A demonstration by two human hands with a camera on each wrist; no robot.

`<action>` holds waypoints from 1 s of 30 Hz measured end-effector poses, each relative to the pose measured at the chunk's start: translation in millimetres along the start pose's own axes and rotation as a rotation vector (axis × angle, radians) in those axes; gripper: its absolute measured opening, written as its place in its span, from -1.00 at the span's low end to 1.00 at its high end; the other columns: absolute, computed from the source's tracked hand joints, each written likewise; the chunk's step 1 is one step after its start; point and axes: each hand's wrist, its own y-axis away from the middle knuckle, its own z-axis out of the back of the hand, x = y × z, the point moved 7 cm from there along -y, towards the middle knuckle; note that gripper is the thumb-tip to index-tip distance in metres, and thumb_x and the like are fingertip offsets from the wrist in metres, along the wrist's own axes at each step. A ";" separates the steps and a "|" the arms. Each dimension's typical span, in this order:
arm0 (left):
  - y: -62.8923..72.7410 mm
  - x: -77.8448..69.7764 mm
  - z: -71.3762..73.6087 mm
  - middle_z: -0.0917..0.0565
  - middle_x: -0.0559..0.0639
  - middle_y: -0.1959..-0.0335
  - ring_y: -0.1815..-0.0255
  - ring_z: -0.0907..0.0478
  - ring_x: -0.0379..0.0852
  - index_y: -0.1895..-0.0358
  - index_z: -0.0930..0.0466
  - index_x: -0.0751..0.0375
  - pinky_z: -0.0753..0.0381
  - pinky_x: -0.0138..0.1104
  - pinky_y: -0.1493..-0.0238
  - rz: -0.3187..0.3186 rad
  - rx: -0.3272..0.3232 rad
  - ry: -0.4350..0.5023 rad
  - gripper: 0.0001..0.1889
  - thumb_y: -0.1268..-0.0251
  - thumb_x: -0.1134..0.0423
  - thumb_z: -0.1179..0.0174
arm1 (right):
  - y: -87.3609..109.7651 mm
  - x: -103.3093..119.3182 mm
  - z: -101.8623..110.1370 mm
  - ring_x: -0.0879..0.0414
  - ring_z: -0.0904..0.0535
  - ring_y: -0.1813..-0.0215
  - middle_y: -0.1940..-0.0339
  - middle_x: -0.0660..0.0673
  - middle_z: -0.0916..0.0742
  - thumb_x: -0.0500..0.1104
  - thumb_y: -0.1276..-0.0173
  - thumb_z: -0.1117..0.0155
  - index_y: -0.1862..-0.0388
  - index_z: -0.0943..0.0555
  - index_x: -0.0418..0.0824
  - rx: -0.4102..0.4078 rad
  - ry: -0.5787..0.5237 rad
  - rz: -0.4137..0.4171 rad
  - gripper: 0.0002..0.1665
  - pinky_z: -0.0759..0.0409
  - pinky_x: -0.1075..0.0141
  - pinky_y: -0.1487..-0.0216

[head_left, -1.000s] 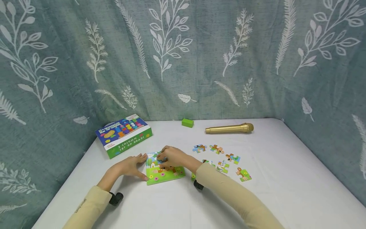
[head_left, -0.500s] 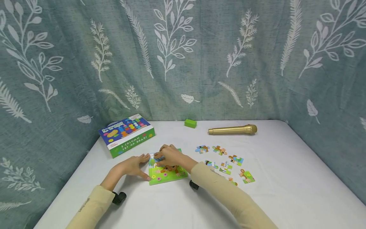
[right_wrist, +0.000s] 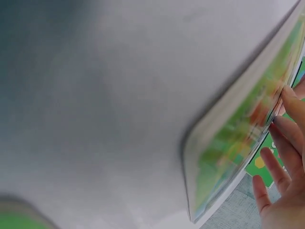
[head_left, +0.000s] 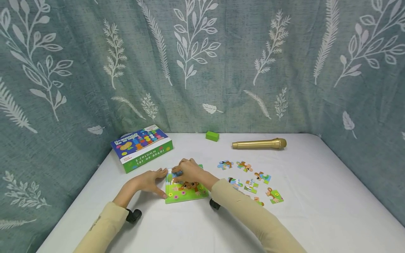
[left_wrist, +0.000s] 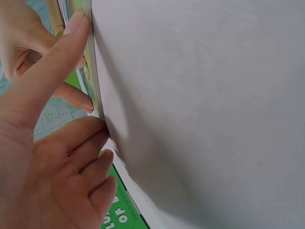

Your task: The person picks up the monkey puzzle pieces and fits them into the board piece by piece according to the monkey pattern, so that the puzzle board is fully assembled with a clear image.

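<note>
A jigsaw puzzle board (head_left: 187, 196) with a monkey and flowers on green lies flat on the white table. My left hand (head_left: 146, 183) touches its left edge, thumb near the front corner and fingertips near the back corner. Over the board's back left part, my right hand (head_left: 192, 173) pinches a bluish puzzle piece (head_left: 177, 174) against the picture, the fingers hiding most of it. In the right wrist view the right hand's thumb and fingers (right_wrist: 290, 126) come down at the board's printed face.
Several loose puzzle pieces (head_left: 251, 186) lie right of the board, some partly behind the right sleeve. A bead set box (head_left: 143, 149) stands at the back left. A green block (head_left: 212, 136) and a gold microphone (head_left: 259, 144) lie near the back edge, before a curtain.
The right hand has shifted slightly left over the board, and more of the loose pieces show beside the sleeve. The left hand stays at the edge. The whole view has drifted slightly.
</note>
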 end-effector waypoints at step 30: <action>-7.8 -3.5 0.4 -0.16 0.19 -0.48 -0.49 -0.03 0.21 -0.44 -0.20 0.31 0.05 0.10 -0.46 -0.009 -0.011 -0.010 0.09 0.17 -0.13 -0.51 | 95.3 -94.9 52.3 0.25 -0.01 0.74 0.52 -0.20 -0.72 -0.08 -0.24 -0.41 -0.13 -0.62 -0.30 -0.160 -0.261 -0.020 -0.48 -0.45 0.30 0.36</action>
